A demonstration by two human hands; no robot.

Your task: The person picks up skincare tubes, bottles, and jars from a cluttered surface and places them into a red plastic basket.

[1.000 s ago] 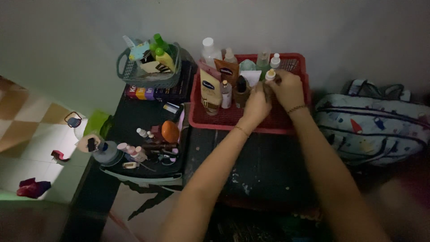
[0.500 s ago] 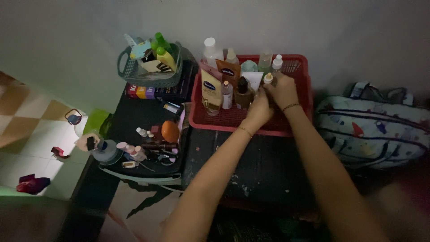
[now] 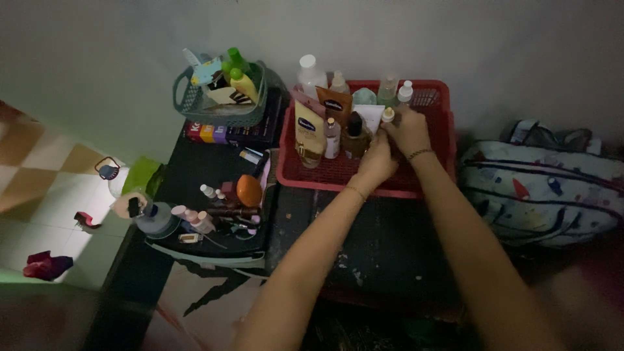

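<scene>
Crowding bottles (image 3: 333,127), both hands (image 3: 396,140) meet inside red tray (image 3: 338,174) (fingers' grip unclear).

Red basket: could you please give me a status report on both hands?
Left hand and right hand together inside red basket, among the bottles. What they grip is hidden.

I could not see what my left hand (image 3: 377,161) and right hand (image 3: 408,132) gripped; their fingers covered it. Both my forearms ran off the bottom edge. The small bottle (image 3: 388,115) was half hidden.
</scene>
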